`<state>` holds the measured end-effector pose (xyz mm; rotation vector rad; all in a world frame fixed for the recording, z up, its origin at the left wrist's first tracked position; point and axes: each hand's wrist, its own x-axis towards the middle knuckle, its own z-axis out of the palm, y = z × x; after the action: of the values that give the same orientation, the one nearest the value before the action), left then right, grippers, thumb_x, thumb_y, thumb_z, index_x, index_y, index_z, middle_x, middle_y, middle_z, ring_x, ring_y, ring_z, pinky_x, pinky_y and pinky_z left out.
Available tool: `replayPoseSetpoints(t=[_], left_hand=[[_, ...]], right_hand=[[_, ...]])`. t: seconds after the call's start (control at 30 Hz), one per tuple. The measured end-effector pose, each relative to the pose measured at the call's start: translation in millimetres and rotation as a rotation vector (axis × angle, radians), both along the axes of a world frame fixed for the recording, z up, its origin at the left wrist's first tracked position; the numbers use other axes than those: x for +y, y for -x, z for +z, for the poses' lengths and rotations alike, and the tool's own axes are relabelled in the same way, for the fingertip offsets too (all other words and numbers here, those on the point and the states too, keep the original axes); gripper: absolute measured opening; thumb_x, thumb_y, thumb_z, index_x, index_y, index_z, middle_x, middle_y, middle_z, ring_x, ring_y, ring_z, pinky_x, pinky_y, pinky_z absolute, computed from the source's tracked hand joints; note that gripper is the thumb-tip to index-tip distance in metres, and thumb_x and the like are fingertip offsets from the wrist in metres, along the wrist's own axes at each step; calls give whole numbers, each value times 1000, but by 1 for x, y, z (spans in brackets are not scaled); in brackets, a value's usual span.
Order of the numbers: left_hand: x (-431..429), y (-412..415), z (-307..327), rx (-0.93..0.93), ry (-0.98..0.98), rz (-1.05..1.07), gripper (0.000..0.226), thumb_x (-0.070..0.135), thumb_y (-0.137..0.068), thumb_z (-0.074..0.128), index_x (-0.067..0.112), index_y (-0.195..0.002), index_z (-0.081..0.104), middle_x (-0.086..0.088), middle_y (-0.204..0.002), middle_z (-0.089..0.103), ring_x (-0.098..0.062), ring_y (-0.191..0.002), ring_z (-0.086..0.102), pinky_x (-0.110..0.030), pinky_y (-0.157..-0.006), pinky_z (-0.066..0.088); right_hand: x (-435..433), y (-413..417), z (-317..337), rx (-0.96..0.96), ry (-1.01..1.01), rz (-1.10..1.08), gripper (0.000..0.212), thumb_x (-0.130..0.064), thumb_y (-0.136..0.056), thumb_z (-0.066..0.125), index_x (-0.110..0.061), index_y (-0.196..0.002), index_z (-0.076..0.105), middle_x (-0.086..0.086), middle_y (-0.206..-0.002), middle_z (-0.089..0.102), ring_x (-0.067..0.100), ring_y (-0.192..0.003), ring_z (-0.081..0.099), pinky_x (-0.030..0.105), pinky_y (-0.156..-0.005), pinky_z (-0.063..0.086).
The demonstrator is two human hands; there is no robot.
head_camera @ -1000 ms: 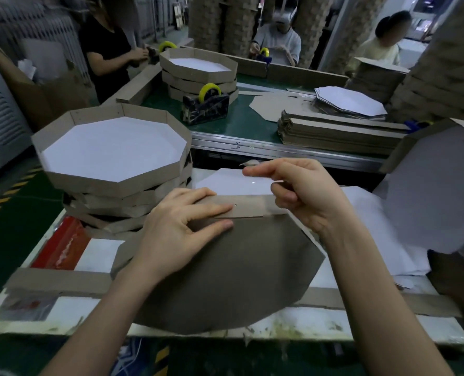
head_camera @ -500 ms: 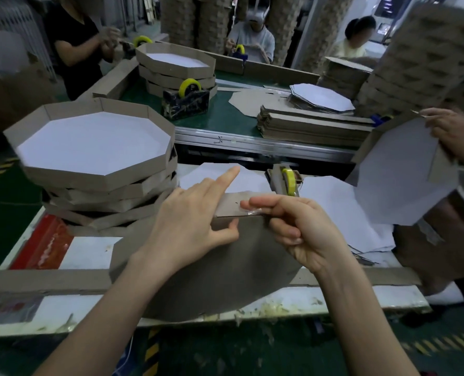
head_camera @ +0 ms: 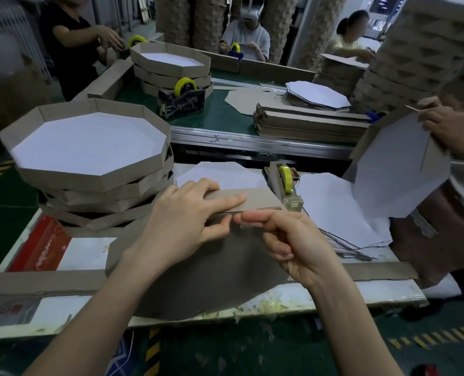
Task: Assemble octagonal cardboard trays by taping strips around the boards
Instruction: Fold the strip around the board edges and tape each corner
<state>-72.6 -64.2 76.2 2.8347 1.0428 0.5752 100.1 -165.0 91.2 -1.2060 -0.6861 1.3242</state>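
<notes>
Counter holds stacked trays at ten o'clock; our left hand lies flat on strip, right hand curled at brown board, grip unclear.

Green floor w/ yellow stripes; conveyor table behind.

Your single wide-angle camera rides on your head, facing forward and down. It is close on your left hand and right hand over the worktable, with the conveyor belt farther ahead.
</notes>
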Motion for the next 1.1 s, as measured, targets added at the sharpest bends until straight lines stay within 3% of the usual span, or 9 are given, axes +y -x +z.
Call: replayPoseSetpoints(t=[0.1,0.23,0.37,0.57,0.73,0.9,0.97,1.03,1.1], left_hand=[[0,-1,0,23,6,12,65,61,-81,13,54,-140,38,8,-128,51,-14,-113,51,-34,-83,39],[-1,-3,1,37,18,12,68,61,-80,10,52,-142,37,10,-133,50,-14,-116,49,-33,-86,36],[-4,-6,2,38,31,19,65,57,-83,17,46,-144,37,6,-146,48,-17,-132,43,-36,-107,30],[-4,-15,6,10,107,0,48,54,-86,29,64,-132,36,8,-157,30,-18,-144,30,-41,-119,19],[-6,-19,7,-21,111,-2,46,54,-85,29,67,-127,40,15,-150,40,-13,-139,37,-39,-116,24],[-6,-27,7,-209,118,63,40,71,-84,32,60,-108,62,14,-130,62,-9,-124,53,-42,-108,36],[-4,-30,6,-235,94,83,40,73,-84,36,57,-104,66,13,-123,66,-9,-118,58,-42,-102,42],[-1,-30,5,-271,72,97,38,71,-84,40,54,-103,68,12,-118,69,-11,-112,62,-40,-95,47],[4,-28,4,-281,55,91,37,71,-86,44,51,-105,69,12,-117,69,-13,-108,63,-36,-88,48]], right_hand=[[-2,-2,-5,-55,-24,23,47,11,-84,33,0,-81,78,23,-102,73,5,-33,29,14,-32,25],[0,-3,-13,-174,-12,23,45,6,-85,37,-5,-87,80,50,-102,53,8,-35,28,17,-36,26],[7,-4,-23,-132,-24,42,42,-2,-77,41,-7,-90,80,23,-101,73,8,-35,31,16,-36,27],[15,-12,-32,-168,-41,44,41,-12,-68,47,-9,-91,80,18,-101,75,8,-36,31,18,-38,28],[15,-19,-32,-241,-69,63,36,-20,-63,53,-12,-85,81,17,-97,76,7,-35,31,15,-39,29],[19,-14,-31,-391,-132,-59,32,-36,-62,58,-14,-72,79,46,-84,57,11,-35,33,10,-44,34],[21,-12,-33,-427,-126,-44,26,-27,-70,55,-15,-67,78,36,-80,65,11,-37,40,12,-49,38],[20,-10,-40,-567,-72,1,35,-16,-80,48,-20,-60,77,9,-75,75,3,-48,54,15,-58,41],[16,-7,-49,-611,-40,-25,46,-5,-84,45,-23,-52,74,2,-73,76,-4,-52,55,10,-54,39]])
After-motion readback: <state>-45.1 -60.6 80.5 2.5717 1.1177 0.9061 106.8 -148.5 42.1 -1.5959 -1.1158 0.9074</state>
